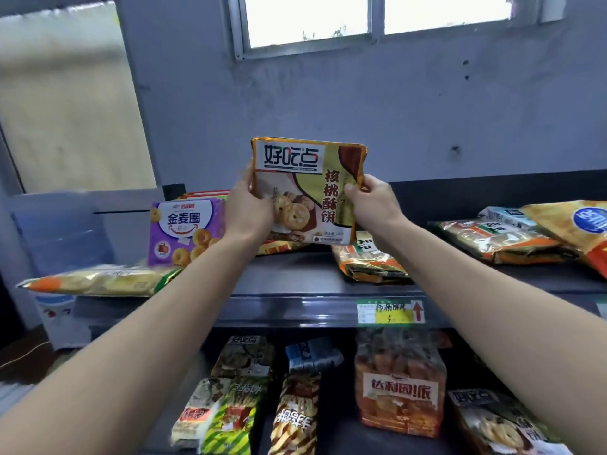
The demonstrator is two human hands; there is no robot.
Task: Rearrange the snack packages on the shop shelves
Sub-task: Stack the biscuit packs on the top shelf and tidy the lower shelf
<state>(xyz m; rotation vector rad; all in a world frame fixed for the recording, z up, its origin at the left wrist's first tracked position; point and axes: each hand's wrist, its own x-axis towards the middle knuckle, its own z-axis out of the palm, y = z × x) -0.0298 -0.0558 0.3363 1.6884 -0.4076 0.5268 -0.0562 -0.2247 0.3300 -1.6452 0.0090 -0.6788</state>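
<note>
"Several snack bags lie nearest, below the price label [391, 311], right?"

"Yes, on the lower shelf. A clear orange-brown cake pack [400, 389] sits straight below the label. A green striped bag [230, 421] and a fries-print bag [295, 418] lie down and left of it."

"And the label itself?"

"It is stuck on the front edge of the top shelf [295, 280]. It is green and yellow, with a red arrow pointing up."

"What rests on that shelf?"

"Just above the label an orange-and-green pack [371, 261] lies flat. Far left of the label a pale yellow pack [98, 280] lies at the shelf edge, with a purple ring-biscuit pack [184, 229] standing behind it. Up and right of the label a long flat pack [492, 239] lies beside others."

"Where is the walnut cookie pack [305, 178]?"

"Up and left of the label, held upright over the top shelf with its print facing the camera. I cannot tell whether its bottom edge touches anything."

"The hands?"

"The left hand [246, 208] grips its left edge, thumb on the front and fingers hidden behind. The right hand [371, 201] pinches the right edge, thumb on the front and the rest curled behind."

"Farther back?"

"A grey wall [328, 103], and a window [377, 18] high above the label."
</note>
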